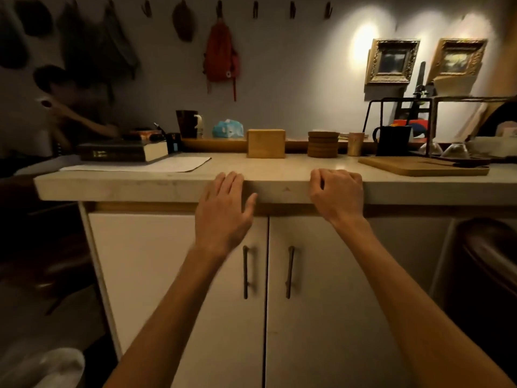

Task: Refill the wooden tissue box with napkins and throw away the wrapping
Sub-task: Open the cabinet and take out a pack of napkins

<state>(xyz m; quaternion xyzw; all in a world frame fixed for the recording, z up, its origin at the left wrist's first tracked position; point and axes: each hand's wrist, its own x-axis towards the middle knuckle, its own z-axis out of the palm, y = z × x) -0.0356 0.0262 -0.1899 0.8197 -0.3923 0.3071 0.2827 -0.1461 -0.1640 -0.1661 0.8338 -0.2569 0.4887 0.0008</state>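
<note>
We see a pale countertop (293, 166) bearing the wooden tissue box (265, 143), stacked coasters (323, 144), a cutting board (422, 166), paper (145, 165) and our fingertips.

My view is dim and warm-toned, the only strong light being soft pools on the wall (363, 40) at upper right above two framed pictures (391, 61), which spill onto the counter (279, 163) while the left side and lower corners sink into near-black shadow. The wide lens bows the counter edge and stretches my forearms toward the bottom, and the whole frame is soft and smeared, worst at the left, where a seated person (70, 107) and the hanging things on the wall are blurred. No harsh glare, only a faint sheen on the counter near the board (419, 166).
</note>
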